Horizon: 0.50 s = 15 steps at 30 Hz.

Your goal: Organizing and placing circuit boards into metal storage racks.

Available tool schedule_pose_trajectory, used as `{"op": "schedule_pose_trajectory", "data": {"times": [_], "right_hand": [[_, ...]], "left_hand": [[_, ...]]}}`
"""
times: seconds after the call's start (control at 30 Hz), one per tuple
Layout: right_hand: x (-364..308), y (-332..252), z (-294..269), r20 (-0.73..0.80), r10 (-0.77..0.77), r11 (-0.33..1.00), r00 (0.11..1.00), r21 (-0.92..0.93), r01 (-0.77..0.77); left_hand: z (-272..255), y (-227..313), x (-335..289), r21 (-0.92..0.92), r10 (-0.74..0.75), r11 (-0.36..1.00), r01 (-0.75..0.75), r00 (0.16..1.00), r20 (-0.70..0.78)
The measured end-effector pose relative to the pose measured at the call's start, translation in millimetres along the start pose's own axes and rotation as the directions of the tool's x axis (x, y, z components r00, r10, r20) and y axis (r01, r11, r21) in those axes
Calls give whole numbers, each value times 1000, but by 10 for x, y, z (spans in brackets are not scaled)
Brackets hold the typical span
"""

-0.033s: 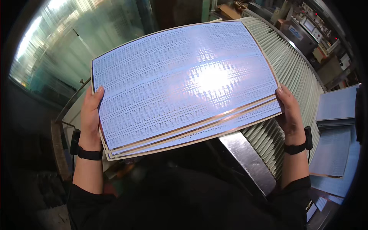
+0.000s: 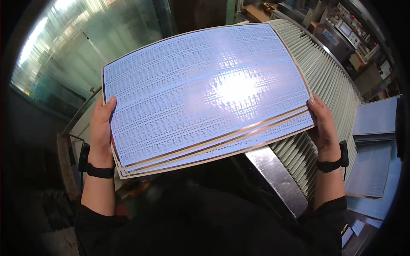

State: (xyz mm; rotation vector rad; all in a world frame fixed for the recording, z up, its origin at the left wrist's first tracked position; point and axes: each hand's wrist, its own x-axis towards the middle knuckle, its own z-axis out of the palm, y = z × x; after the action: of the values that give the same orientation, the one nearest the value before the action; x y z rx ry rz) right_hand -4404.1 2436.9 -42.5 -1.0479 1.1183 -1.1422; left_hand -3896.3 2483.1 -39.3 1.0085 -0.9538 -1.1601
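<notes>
Between my two hands I hold a small stack of flat printed circuit board panels (image 2: 179,94), tilted over a roller conveyor (image 2: 329,72). The top panel is bluish-white with dense rows of small marks, and bright light glares off its right half. Tan and copper-coloured edges of the lower panels show, slightly fanned, along the near side. My left hand (image 2: 101,128) grips the left edge, its thumb on top. My right hand (image 2: 323,123) grips the near right corner, thumb likewise on top. The fingers of both hands are mostly hidden beneath the panels.
More similar panels (image 2: 369,166) lie in piles at the right. A shiny metal frame rail (image 2: 277,179) runs beside the rollers, close to my body. Greenish translucent sheeting (image 2: 64,55) hangs at the far left. Machinery with a control panel (image 2: 346,32) stands at the far right.
</notes>
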Motion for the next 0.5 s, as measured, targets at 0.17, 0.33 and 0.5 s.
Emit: {"op": "schedule_pose_trajectory", "data": {"times": [0.17, 0.33, 0.5], "right_hand": [[92, 45, 137, 55, 9, 999, 998, -44, -7], [339, 114, 161, 155, 19, 996, 988, -89, -6], [495, 52, 423, 357, -53, 979, 933, -166, 119]], "left_hand": [[-124, -35, -41, -46, 25, 999, -25, 1000, 6], [-226, -167, -86, -59, 47, 997, -51, 996, -74], [-627, -299, -289, 1, 111, 994, -112, 981, -160]]}}
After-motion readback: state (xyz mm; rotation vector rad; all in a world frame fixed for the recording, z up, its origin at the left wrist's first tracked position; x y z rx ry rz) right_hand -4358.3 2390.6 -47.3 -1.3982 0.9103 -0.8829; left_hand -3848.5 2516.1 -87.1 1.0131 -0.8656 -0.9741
